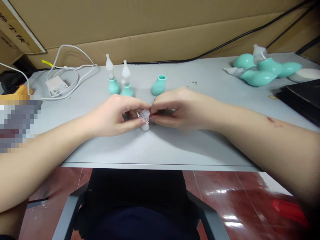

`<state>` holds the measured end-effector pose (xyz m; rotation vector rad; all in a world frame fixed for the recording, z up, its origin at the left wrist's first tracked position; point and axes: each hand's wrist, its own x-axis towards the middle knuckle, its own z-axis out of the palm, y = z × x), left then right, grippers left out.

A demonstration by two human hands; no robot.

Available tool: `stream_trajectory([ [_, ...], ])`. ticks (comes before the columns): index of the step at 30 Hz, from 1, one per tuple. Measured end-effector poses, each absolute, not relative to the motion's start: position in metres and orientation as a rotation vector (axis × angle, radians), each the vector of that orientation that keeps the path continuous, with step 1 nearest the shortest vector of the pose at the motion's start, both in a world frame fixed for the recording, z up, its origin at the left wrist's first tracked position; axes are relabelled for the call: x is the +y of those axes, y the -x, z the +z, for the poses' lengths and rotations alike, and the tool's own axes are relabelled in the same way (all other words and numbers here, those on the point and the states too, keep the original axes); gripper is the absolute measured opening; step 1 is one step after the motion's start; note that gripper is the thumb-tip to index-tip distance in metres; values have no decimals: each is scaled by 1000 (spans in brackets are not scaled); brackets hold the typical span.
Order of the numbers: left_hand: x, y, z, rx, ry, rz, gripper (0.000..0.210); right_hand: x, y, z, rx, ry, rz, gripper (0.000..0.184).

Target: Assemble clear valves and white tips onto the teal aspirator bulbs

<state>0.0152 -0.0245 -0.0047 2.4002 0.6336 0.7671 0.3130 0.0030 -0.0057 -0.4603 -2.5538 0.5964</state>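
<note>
Low over the table's front half, my left hand (122, 115) pinches a small translucent plastic fitting (145, 115) between thumb and fingers. My right hand (178, 108) meets it from the right, thumb and forefinger closed at its edge; the exact grip there is partly hidden. Just behind my right hand sits a teal rubber bulb (158, 86) with its round mouth open. Behind my left hand two nasal aspirators stand upright, a left one (114, 86) and a right one (127, 89), each a teal bulb with a clear neck and a white pointed tip.
Several teal bulb aspirators (260, 78) lie heaped at the back right, beside a black flat object (300, 100). A white adapter (57, 86) with a looped cable is at the back left. Cardboard (160, 26) walls the back edge, with a black cable (225, 43) along it.
</note>
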Motion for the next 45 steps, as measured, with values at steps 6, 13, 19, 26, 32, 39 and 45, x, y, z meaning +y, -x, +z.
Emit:
stream_trajectory([
  [6, -24, -15, -6, 615, -2386, 784, 24, 3, -314, -6, -2563, 454, 584, 17],
  [13, -24, -15, -6, 596, -2399, 806, 21, 2, -313, -5, -2570, 463, 570, 17],
  [19, -24, -14, -6, 614, -2390, 784, 24, 3, -313, -6, -2559, 450, 566, 18],
  [26, -24, -15, -5, 590, -2373, 795, 21, 2, -314, -6, -2564, 447, 566, 17],
  [32, -26, -15, -6, 585, -2383, 794, 22, 1, -315, -4, -2578, 484, 555, 19],
  [39, -24, -13, -7, 553, -2422, 814, 23, 1, -315, -3, -2587, 476, 553, 20],
  [45, -23, -12, -7, 542, -2465, 805, 22, -1, -315, -2, -2612, 494, 562, 19],
])
